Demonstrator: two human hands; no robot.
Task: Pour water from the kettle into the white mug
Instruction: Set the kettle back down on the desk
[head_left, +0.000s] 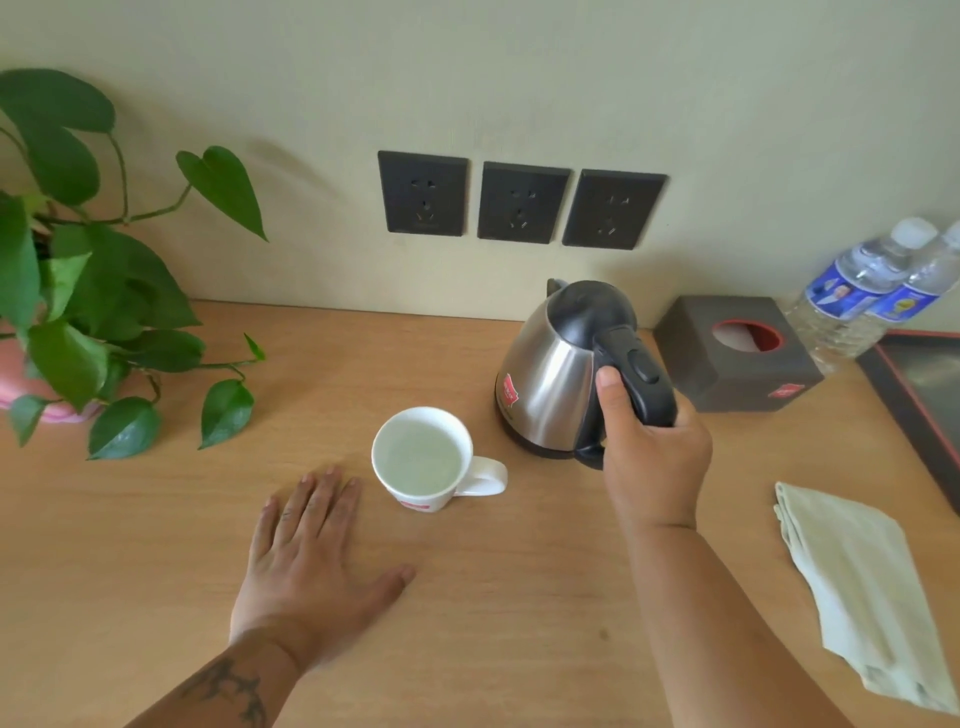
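A steel kettle (545, 374) with a black lid and black handle stands upright on the wooden table (519, 597), right of centre. My right hand (652, 457) is wrapped around its handle. The white mug (415, 462) sits just left of the kettle, its handle pointing right, and water fills it close to the rim. My left hand (311, 561) lies flat on the table, fingers spread, just left of and in front of the mug, not touching it.
A potted green plant (78, 301) in a pink pot fills the left edge. A grey tissue box (737, 358) and two water bottles (862, 291) stand behind the kettle at right. A folded pale cloth (862, 587) and a dark tray (919, 384) lie at far right. Three wall sockets (519, 202) are above.
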